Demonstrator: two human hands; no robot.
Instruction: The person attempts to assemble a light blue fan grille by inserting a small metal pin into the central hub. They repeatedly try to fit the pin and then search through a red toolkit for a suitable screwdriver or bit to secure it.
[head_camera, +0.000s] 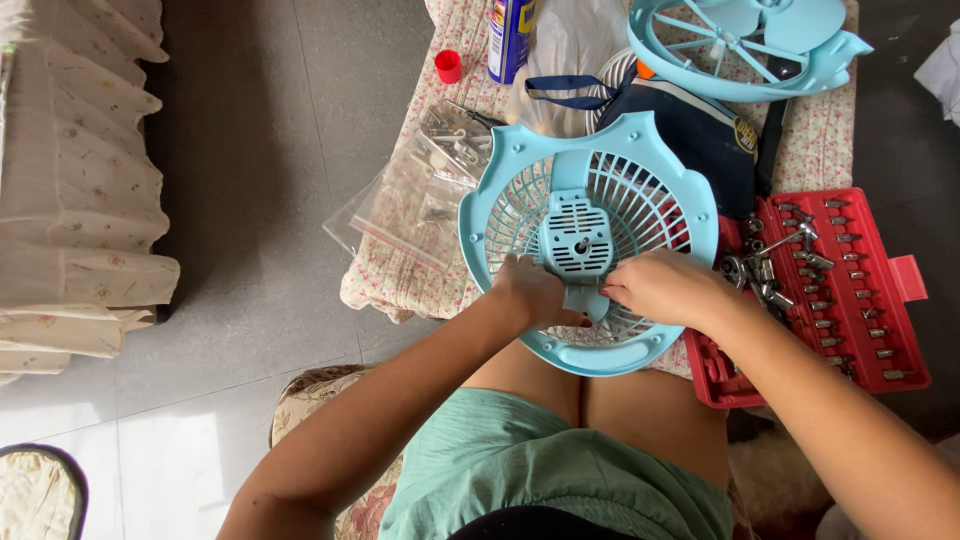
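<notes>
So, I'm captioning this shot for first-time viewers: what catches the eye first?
The light blue fan grille at centre, gripped at its lower middle by the left hand and right hand. Right of it lies an open red socket set; a second blue fan part sits top right.

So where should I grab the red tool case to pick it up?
By its two long edges, coming from above. The red tool case lies open and flat, full of loose bits, so it needs to stay level. The small tab on its right edge looks too flimsy to lift by.

Both forearms bare, reaching far from near edge, converging at centre. Left hand (530, 292) palm down, fingers curled in grip. Right hand (660, 288) palm down, fingertips pinched leftward.
</notes>
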